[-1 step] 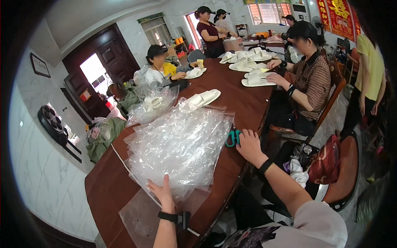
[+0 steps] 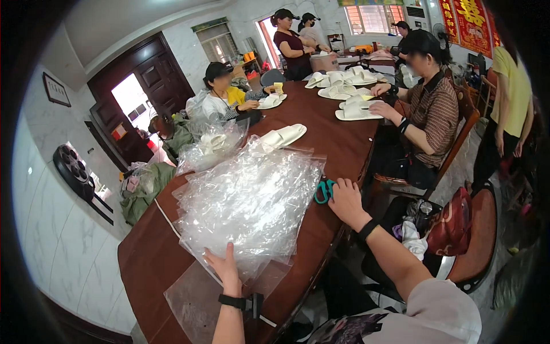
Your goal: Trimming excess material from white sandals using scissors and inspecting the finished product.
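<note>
The left hand lies flat and open on the near edge of a big heap of clear plastic bags. Its fingers are spread out and press down; they do not grip anything. The heap sits in the middle of the near end of a long brown table, and one loose bag hangs a little over the table's near edge.

The right hand is at the right side of the heap, close to the table's edge. It is curled over a pair of green-handled scissors and touches them. I cannot tell if the fingers are through the handles or just resting on top.

The step looks like getting the scissors while keeping the bags still. To do it well, the flat hand should keep pressing softly, because these bags are thin and slippery and could slide off. The right hand should get a firm hold on the handles before lifting (blades pointing away from the other hand is safest). It helps to lift slowly so no bag gets caught.

Farther up the table lie white slippers, more slippers in a bag, and other people sit or stand working with theirs.
</note>
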A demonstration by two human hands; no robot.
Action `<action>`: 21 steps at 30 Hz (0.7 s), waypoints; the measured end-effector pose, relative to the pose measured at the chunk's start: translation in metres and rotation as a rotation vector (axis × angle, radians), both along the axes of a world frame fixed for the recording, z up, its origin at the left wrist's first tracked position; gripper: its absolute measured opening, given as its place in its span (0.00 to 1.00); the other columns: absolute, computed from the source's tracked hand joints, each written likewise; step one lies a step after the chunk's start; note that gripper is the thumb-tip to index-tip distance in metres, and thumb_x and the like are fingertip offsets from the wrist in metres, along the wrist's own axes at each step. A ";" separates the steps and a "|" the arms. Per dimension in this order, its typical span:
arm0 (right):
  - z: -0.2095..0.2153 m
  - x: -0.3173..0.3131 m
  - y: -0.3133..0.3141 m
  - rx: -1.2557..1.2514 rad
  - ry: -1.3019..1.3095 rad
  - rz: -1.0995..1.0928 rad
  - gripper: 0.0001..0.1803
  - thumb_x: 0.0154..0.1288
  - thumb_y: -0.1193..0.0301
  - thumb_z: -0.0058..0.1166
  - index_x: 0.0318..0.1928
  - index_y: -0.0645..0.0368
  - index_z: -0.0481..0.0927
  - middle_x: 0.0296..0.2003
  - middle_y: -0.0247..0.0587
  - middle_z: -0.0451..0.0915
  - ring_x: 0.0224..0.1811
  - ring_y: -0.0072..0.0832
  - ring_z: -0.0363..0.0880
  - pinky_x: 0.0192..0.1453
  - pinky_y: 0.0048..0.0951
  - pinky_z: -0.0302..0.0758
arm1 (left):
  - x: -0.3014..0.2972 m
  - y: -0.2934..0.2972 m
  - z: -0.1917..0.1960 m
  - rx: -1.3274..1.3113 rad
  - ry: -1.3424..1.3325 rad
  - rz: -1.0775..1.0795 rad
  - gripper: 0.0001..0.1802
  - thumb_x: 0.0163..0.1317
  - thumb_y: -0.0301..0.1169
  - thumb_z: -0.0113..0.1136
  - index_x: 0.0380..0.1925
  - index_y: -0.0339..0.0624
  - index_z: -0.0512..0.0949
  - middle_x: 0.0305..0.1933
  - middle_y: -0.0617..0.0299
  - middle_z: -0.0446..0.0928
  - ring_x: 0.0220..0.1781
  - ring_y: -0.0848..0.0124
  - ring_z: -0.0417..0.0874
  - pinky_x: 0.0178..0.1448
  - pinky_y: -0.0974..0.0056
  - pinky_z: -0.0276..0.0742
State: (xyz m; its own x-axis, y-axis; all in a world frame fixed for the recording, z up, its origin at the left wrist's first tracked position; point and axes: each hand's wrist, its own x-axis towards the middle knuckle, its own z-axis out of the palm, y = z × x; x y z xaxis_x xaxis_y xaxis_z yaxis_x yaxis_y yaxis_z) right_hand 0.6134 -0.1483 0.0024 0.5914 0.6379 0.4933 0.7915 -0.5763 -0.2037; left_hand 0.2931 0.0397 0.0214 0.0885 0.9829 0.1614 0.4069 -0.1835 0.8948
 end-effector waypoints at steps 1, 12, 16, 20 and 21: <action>-0.003 0.001 0.002 0.054 -0.021 -0.018 0.19 0.56 0.65 0.61 0.45 0.62 0.77 0.51 0.47 0.74 0.56 0.45 0.72 0.63 0.50 0.71 | -0.009 0.000 -0.001 0.002 -0.002 0.008 0.51 0.65 0.42 0.65 0.75 0.28 0.46 0.80 0.35 0.38 0.82 0.46 0.41 0.81 0.52 0.41; -0.003 0.022 0.011 -0.034 -0.173 -0.022 0.16 0.55 0.62 0.63 0.41 0.55 0.77 0.41 0.45 0.77 0.49 0.44 0.75 0.45 0.46 0.76 | -0.188 -0.100 0.020 0.164 0.174 -0.096 0.28 0.65 0.36 0.63 0.64 0.42 0.70 0.78 0.46 0.52 0.80 0.49 0.50 0.78 0.46 0.50; -0.001 0.027 0.013 -0.071 -0.103 0.001 0.19 0.53 0.64 0.62 0.44 0.58 0.75 0.40 0.53 0.80 0.47 0.50 0.79 0.47 0.48 0.80 | -0.263 -0.129 -0.005 0.241 0.636 0.193 0.27 0.64 0.37 0.63 0.63 0.44 0.71 0.78 0.50 0.54 0.79 0.46 0.52 0.77 0.34 0.43; -0.009 0.059 -0.004 -0.014 0.194 0.000 0.20 0.58 0.62 0.56 0.44 0.63 0.70 0.39 0.63 0.81 0.45 0.60 0.80 0.49 0.54 0.75 | -0.269 -0.135 -0.017 0.290 0.544 0.128 0.26 0.64 0.37 0.64 0.60 0.43 0.73 0.74 0.51 0.61 0.78 0.48 0.54 0.78 0.37 0.45; -0.010 0.065 -0.009 -0.014 0.182 -0.006 0.19 0.58 0.61 0.55 0.43 0.63 0.71 0.39 0.62 0.82 0.46 0.60 0.80 0.48 0.54 0.74 | -0.266 -0.134 -0.016 0.281 0.547 0.128 0.25 0.64 0.37 0.64 0.60 0.43 0.73 0.74 0.50 0.62 0.78 0.48 0.55 0.78 0.37 0.45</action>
State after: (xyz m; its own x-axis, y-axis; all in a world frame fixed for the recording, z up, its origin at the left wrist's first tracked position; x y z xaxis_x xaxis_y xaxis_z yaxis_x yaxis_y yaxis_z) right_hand 0.6784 -0.1575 -0.0080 0.6737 0.6402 0.3691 0.7390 -0.5844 -0.3352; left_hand 0.0269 -0.0940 0.0052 0.1156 0.9179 0.3795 0.8266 -0.3008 0.4757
